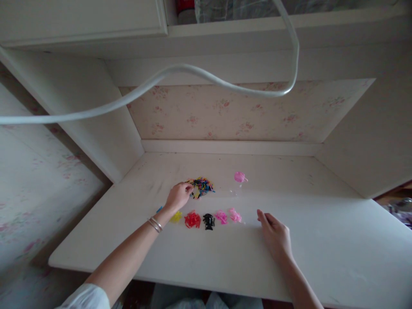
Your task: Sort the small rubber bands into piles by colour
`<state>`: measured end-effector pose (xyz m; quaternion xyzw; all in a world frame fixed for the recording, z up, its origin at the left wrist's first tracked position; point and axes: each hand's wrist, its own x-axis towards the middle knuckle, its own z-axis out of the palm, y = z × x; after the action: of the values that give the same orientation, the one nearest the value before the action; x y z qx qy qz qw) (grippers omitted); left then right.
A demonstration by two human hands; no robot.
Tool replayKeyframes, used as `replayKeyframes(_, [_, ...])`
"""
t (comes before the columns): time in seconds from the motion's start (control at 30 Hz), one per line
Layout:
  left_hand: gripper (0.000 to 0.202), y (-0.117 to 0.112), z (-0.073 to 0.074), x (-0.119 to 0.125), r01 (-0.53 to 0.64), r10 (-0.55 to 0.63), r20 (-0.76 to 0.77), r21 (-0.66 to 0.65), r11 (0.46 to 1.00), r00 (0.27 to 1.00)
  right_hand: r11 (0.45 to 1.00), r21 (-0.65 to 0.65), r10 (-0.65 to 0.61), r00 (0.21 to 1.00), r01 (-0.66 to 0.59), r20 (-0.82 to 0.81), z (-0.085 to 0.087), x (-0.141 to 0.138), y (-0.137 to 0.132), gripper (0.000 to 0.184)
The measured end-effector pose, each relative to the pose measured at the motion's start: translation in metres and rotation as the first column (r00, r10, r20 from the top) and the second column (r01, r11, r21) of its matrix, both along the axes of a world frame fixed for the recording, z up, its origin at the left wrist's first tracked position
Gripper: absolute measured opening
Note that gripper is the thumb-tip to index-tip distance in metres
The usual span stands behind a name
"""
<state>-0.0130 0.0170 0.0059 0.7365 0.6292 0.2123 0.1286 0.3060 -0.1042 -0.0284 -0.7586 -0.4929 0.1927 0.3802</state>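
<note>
My left hand (179,196) is at the left edge of a mixed heap of small coloured rubber bands (203,186), thumb and fingers pinched together. Whatever is between the fingertips is too small to make out. Nearer me lies a row of piles sorted by colour: blue bands (159,209) partly behind my left wrist, yellow bands (176,216), red bands (192,219), black bands (209,221), magenta bands (221,217) and light pink bands (235,215). To the right of the row, my right hand (275,235) is closed with fingers curled; its contents, if any, are hidden.
A round pink item (239,177) lies behind the row, with a few tiny clear bits in front of it. A white cable (180,68) crosses the upper view. White side panels and a shelf (241,40) enclose the white table (199,253).
</note>
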Motion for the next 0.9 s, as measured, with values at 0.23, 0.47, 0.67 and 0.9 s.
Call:
replayKeyframes(0.23, [0.022,0.001,-0.001,0.003,-0.016,0.016,0.0,0.035,0.999,1.0,1.0,0.007,0.003,1.0,-0.002,-0.006,-0.001,0.0,0.001,0.053])
replayKeyframes(0.47, [0.024,-0.006,0.016,-0.006,0.015,-0.018,0.024,0.112,0.994,1.0,1.0,0.005,0.002,1.0,-0.002,-0.008,0.001,0.0,0.0,0.052])
replayKeyframes(0.67, [0.029,-0.051,0.02,-0.034,-0.037,0.026,0.059,0.198,0.98,0.998,1.0,-0.004,-0.009,1.0,0.009,-0.023,0.0,-0.001,-0.001,0.052])
replayKeyframes(0.9, [0.03,-0.108,-0.01,-0.049,-0.128,0.107,0.105,0.226,0.966,0.989,0.999,-0.043,-0.016,1.0,0.016,0.002,-0.001,0.0,-0.002,0.051])
